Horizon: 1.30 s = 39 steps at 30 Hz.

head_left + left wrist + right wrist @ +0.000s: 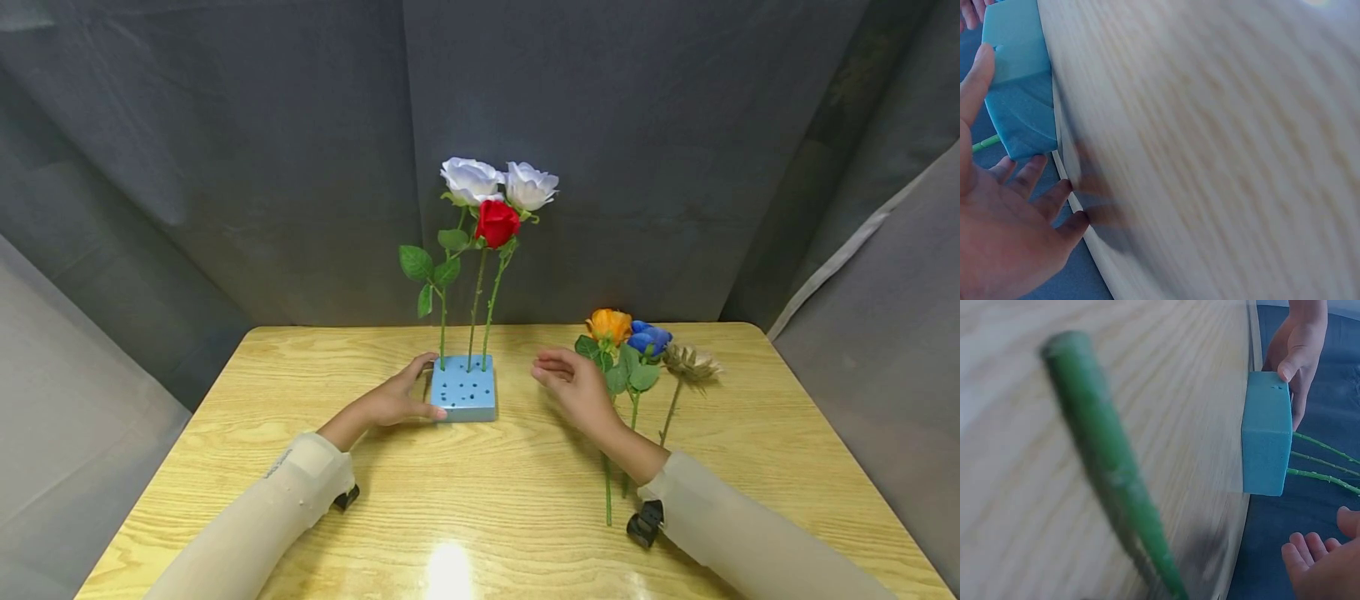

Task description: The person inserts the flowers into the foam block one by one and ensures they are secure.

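Observation:
A light-blue foam block (462, 389) with several small holes in its top sits on the table. My left hand (397, 398) grips its left side, the thumb at the front corner and a finger at the back, as the left wrist view also shows. Three artificial roses stand upright along the block's back edge: a white rose (471, 180) with green leaves, a red rose (497, 223) and another white rose (530, 186). My right hand (577, 387) hovers right of the block, holding nothing, its fingers loosely bent.
On the table's right side lie an orange rose (609, 325), a blue rose (649, 337) and a dried-looking beige flower (690, 365), stems toward me, partly under my right forearm. A grey curtain (322, 167) hangs behind the wooden table (390, 517).

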### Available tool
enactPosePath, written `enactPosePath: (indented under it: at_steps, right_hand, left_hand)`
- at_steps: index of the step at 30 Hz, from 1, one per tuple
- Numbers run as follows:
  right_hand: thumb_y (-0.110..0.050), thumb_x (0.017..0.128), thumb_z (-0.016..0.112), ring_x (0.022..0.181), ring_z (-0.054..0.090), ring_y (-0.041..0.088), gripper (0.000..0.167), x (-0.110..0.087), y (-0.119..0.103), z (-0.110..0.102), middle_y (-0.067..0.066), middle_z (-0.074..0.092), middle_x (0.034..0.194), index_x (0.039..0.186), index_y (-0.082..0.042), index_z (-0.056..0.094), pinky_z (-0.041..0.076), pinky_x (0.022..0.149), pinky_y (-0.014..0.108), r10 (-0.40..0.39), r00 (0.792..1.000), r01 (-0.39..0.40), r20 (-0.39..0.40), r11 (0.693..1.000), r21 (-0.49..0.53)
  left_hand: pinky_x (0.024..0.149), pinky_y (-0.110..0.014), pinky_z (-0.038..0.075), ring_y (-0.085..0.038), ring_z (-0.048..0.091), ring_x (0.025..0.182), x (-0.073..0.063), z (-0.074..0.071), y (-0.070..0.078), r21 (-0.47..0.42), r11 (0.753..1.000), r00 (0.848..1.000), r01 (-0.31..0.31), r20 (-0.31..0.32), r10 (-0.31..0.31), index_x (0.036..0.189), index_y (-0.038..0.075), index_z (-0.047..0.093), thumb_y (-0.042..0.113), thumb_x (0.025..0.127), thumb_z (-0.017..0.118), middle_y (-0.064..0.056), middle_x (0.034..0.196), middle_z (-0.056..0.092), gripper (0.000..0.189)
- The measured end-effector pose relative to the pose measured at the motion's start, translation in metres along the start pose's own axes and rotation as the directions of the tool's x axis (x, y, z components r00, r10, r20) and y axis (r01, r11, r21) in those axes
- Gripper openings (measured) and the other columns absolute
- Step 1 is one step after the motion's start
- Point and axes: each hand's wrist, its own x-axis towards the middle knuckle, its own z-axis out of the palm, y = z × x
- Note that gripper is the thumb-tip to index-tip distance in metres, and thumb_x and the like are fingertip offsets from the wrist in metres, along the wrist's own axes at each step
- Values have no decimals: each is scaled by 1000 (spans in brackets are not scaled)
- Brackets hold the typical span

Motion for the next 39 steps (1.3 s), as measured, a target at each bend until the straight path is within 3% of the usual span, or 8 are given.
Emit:
enactPosePath:
  at_steps: [10, 27, 39]
  right_hand:
    - [-13, 99, 71, 116, 67, 34, 38, -14, 2, -14, 24, 68, 127, 133, 3, 64, 55, 96, 27, 32, 999, -32, 3, 999, -31]
    - [-20, 101, 70, 122, 63, 36, 44, -35, 8, -35, 24, 63, 134, 137, 2, 60, 52, 92, 14, 87, 996, -87, 24, 996, -2]
    - [-23, 102, 69, 125, 61, 38, 49, -48, 16, -47, 26, 60, 138, 140, 5, 57, 50, 91, 10, 91, 996, -90, 22, 994, -54]
  left_hand:
    - [120, -68, 20, -42, 10, 157, 1, 0, -2, 4, 1000, 1000, 2, -1, -2, 167, 18, 9, 38, 87, 85, -19, 171, 11, 111]
    - [120, -68, 19, -42, 10, 157, 0, -1, -2, 6, 1000, 1000, -5, 4, 5, 167, 18, 8, 39, 87, 84, -18, 171, 11, 112]
    - [121, -66, 18, -40, 10, 158, 1, 0, -1, 8, 1000, 1000, -4, 2, 4, 167, 21, 9, 38, 87, 84, -17, 171, 12, 111]
